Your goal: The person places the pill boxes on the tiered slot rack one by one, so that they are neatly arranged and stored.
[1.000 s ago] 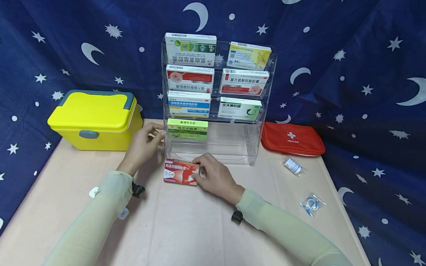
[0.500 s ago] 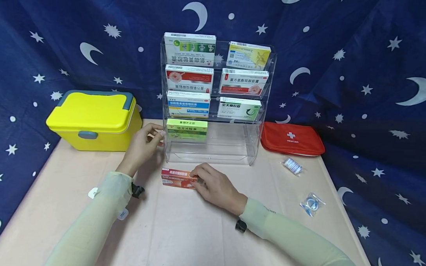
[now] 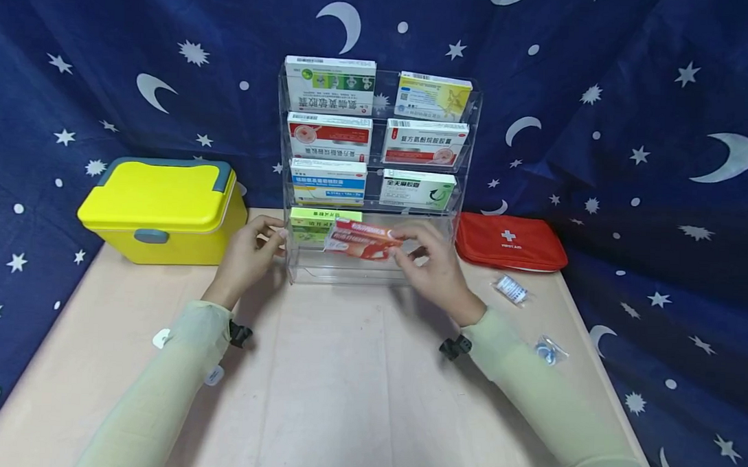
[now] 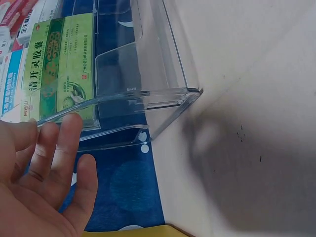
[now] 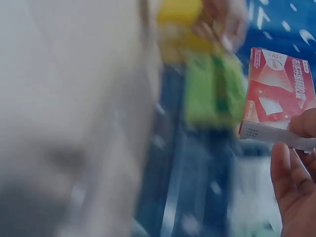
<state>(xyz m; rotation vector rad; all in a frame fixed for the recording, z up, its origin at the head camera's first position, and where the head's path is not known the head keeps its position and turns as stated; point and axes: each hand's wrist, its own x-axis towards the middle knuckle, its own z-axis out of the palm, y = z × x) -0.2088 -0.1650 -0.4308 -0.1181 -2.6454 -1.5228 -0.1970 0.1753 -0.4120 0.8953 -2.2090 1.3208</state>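
My right hand [image 3: 433, 266] pinches a red medicine box [image 3: 363, 241] by its right end, thumb against fingers. Held in the air, the box is tilted in front of the lowest tier of a clear acrylic display rack [image 3: 372, 277]. In the right wrist view, the box [image 5: 277, 89] shows its red and white printed face and a white side. My left hand [image 3: 249, 256] holds the left side edge of the rack, its fingers bent on the outer side in the left wrist view. A green medicine box [image 4: 61, 69] stands in the lowest tier, at the left.
Several medicine boxes fill the upper tiers, among them a blue and white one [image 3: 328, 184]. A yellow case [image 3: 158, 216] stands left of the rack, a red first-aid pouch [image 3: 511, 244] to its right. Two small clear packets lie at right, one with a white roll [image 3: 511, 289].
My right hand has lifted the red medicine box off the table and carried it up and to the right, over the rack's lowest tier. My left hand stays at the rack's side.
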